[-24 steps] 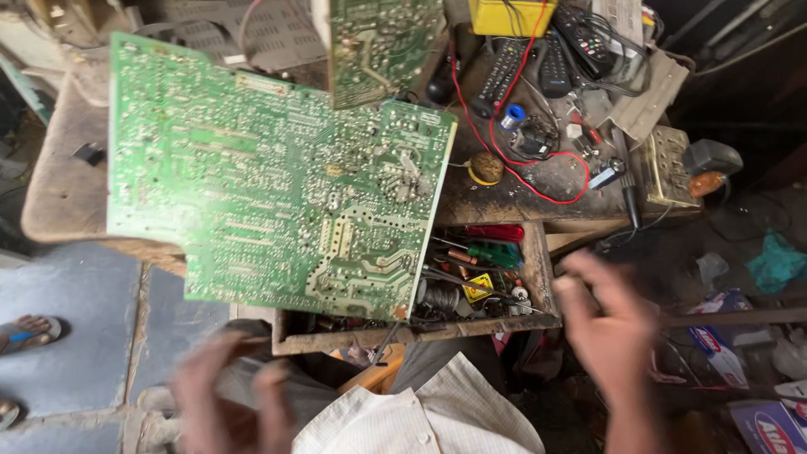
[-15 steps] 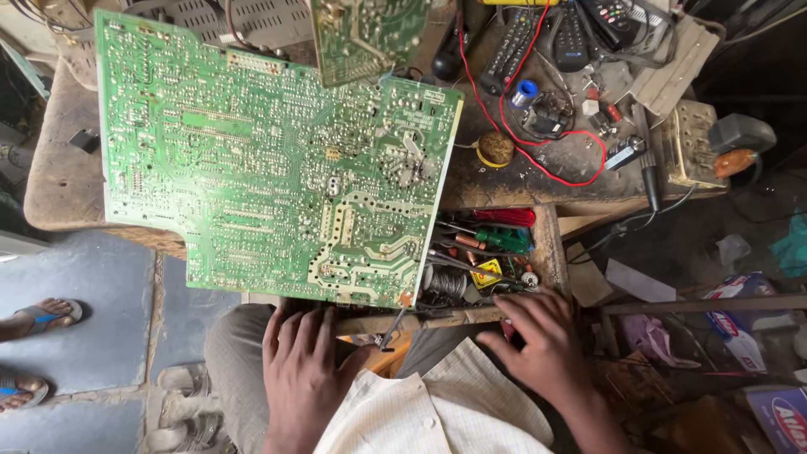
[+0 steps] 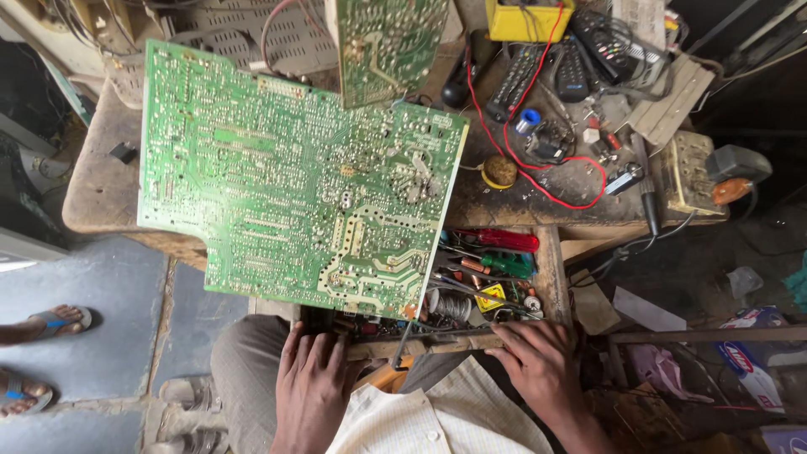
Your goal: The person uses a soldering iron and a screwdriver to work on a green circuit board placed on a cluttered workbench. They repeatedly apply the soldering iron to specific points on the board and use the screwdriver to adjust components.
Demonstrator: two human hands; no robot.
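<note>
Both hands down now on the drawer's front edge [image 3: 437, 343], left hand [image 3: 313, 388] flat with fingers spread, right hand [image 3: 538, 366] curled over the rail, neither grip closed on any tool. Moved in from blurred mid-air to a settled rest, drawer [image 3: 492, 277] open under the counter [image 3: 538, 202], big green circuit board [image 3: 298, 181] overhanging it. Fingertips partly hidden behind the rail; drawer's left half lost under the board.

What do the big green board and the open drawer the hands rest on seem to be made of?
The big green board looks like a rigid laminate with a glossy green coating, patterned with pale traces and silvery solder dots. The drawer, touched at its front edge by the left hand and right hand, looks like bare, worn wood: dull brown, rough and chipped, no paint showing.
</note>
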